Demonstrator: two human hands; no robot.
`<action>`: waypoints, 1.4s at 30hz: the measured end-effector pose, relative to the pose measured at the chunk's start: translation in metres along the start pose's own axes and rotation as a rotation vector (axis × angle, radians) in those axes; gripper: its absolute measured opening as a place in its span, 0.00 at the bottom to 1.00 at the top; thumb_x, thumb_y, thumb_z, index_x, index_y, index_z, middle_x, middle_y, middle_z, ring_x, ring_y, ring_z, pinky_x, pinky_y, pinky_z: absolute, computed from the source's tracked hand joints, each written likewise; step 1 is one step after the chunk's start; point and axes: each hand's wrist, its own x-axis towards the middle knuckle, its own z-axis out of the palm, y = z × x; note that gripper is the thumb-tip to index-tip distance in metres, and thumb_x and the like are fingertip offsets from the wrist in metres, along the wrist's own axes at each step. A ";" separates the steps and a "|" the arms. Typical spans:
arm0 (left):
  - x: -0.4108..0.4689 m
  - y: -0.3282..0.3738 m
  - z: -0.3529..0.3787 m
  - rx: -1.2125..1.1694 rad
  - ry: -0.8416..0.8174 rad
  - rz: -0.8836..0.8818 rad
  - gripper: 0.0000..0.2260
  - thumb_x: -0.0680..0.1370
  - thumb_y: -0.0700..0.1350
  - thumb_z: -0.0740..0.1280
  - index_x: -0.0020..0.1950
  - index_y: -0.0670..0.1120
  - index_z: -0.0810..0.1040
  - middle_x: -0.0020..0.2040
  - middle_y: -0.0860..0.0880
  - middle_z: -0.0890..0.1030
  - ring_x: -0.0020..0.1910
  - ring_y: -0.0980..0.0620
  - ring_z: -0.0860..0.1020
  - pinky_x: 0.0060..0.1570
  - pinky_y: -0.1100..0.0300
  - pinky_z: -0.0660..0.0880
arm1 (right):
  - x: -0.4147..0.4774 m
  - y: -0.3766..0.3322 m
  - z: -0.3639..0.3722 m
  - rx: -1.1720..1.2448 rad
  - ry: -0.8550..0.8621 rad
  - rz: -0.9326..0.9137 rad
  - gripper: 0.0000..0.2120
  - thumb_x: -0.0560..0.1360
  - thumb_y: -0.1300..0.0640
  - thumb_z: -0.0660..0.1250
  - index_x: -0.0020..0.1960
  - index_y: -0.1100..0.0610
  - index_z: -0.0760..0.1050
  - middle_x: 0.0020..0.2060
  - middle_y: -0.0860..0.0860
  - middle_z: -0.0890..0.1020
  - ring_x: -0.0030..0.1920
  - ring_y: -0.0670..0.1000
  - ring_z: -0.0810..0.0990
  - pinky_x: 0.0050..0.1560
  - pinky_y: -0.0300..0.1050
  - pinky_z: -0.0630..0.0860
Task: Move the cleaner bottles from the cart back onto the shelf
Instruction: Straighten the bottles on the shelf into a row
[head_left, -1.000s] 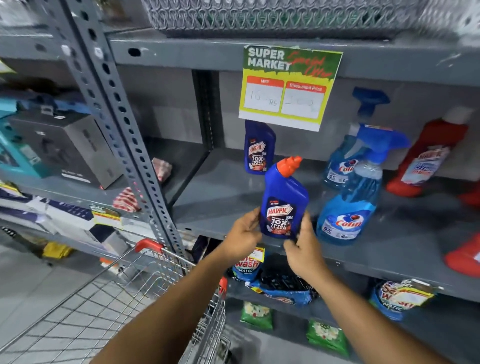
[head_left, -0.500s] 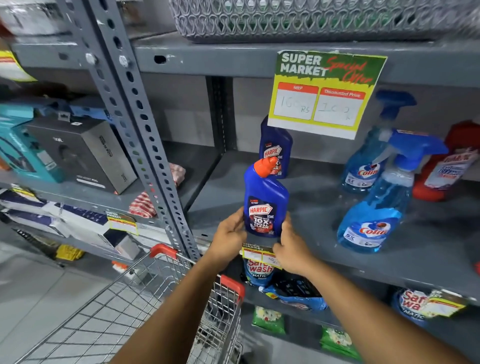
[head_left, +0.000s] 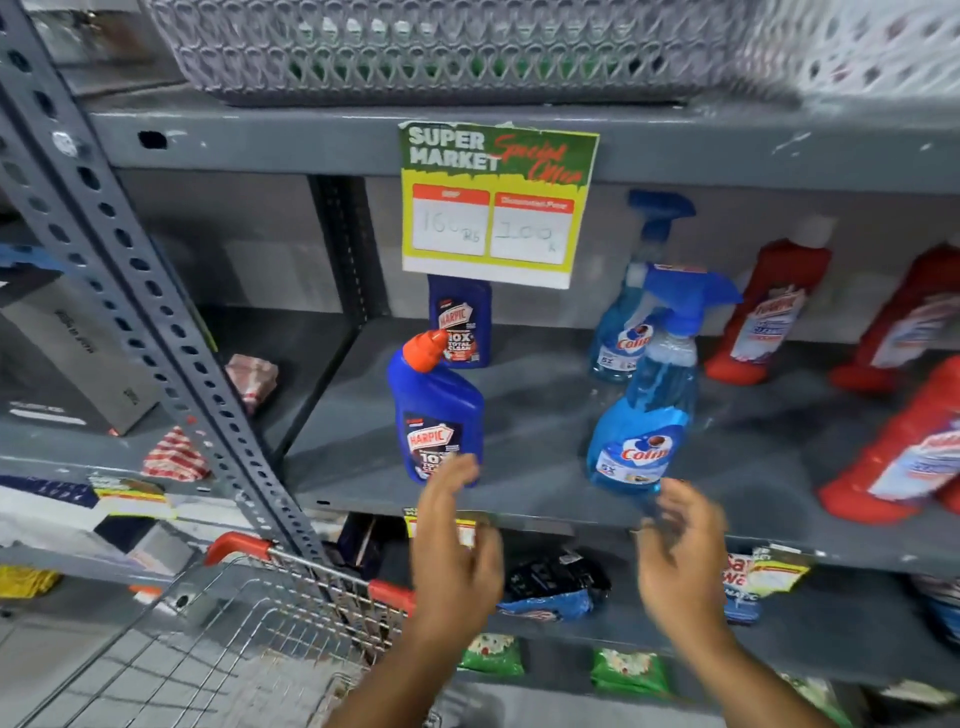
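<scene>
A blue Harpic bottle (head_left: 435, 410) with an orange cap stands upright near the front edge of the grey shelf (head_left: 519, 499). A second Harpic bottle (head_left: 461, 325) stands behind it under the price sign. My left hand (head_left: 453, 551) hovers just below and in front of the front bottle, fingers apart, holding nothing. My right hand (head_left: 680, 556) is open too, blurred, below a blue Colin spray bottle (head_left: 644, 410). The wire cart (head_left: 228, 649) sits at the lower left, red handle toward the shelf; I see no bottles in the visible part.
Another Colin spray (head_left: 631, 317) and several red bottles (head_left: 769, 312) stand to the right. A yellow-green price sign (head_left: 496, 205) hangs from the upper shelf, under a mesh basket (head_left: 441, 47). A perforated grey upright (head_left: 135, 291) rises left; packets lie on the lower shelf.
Both hands have let go of the front Harpic bottle, which now stands on the shelf. The hands have drawn back toward me and spread apart, the right one moving rightward.
</scene>
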 end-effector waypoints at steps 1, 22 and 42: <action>0.001 0.009 0.016 0.000 -0.115 0.032 0.26 0.69 0.39 0.59 0.67 0.52 0.66 0.70 0.48 0.70 0.71 0.51 0.66 0.70 0.58 0.63 | 0.011 0.010 -0.011 -0.035 0.024 0.044 0.25 0.70 0.74 0.63 0.65 0.61 0.68 0.57 0.57 0.72 0.58 0.58 0.75 0.59 0.31 0.68; -0.008 0.015 0.137 0.073 -0.081 -0.280 0.31 0.71 0.33 0.61 0.73 0.47 0.60 0.70 0.52 0.68 0.66 0.57 0.70 0.65 0.60 0.69 | 0.044 0.043 -0.063 0.049 -0.268 0.030 0.31 0.73 0.65 0.62 0.74 0.55 0.58 0.67 0.55 0.70 0.64 0.40 0.70 0.64 0.39 0.68; -0.026 0.077 0.306 0.025 -0.511 -0.318 0.37 0.65 0.39 0.57 0.73 0.59 0.60 0.63 0.57 0.78 0.61 0.58 0.76 0.65 0.55 0.72 | 0.104 0.105 -0.167 -0.122 -0.403 0.155 0.42 0.68 0.62 0.61 0.77 0.54 0.44 0.74 0.56 0.61 0.71 0.56 0.66 0.68 0.49 0.67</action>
